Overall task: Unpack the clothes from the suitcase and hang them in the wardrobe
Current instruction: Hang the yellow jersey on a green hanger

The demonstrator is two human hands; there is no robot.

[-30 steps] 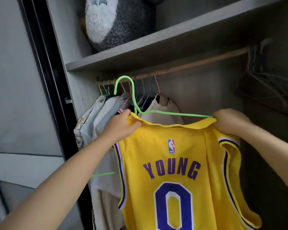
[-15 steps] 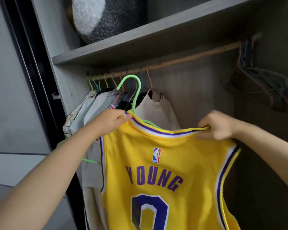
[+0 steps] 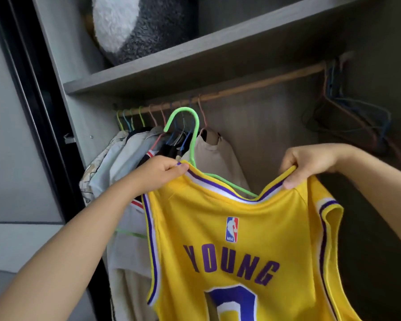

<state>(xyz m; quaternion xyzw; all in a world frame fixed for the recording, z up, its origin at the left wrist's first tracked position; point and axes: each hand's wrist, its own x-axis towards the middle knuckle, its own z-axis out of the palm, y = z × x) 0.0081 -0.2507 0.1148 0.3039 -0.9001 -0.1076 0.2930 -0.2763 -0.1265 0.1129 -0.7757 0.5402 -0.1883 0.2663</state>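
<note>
Head view: left hand [image 3: 159, 173] pinches the left shoulder of the yellow jersey [image 3: 239, 246], fingers curled on the fabric; right hand [image 3: 307, 164] grips the right shoulder likewise. Its green hanger [image 3: 183, 126] pokes from the neckline, hook below the wooden rail [image 3: 252, 85], near hung clothes [image 3: 125, 156] at left.

I'm at home, facing my bedroom wardrobe [image 3: 63, 93]: a wooden rail [image 3: 252, 85] runs from nine to two o'clock, shirts [image 3: 116, 163] hang at nine, spare hangers [image 3: 347, 117] at two, a plush toy [image 3: 134, 26] shelved at twelve.
</note>
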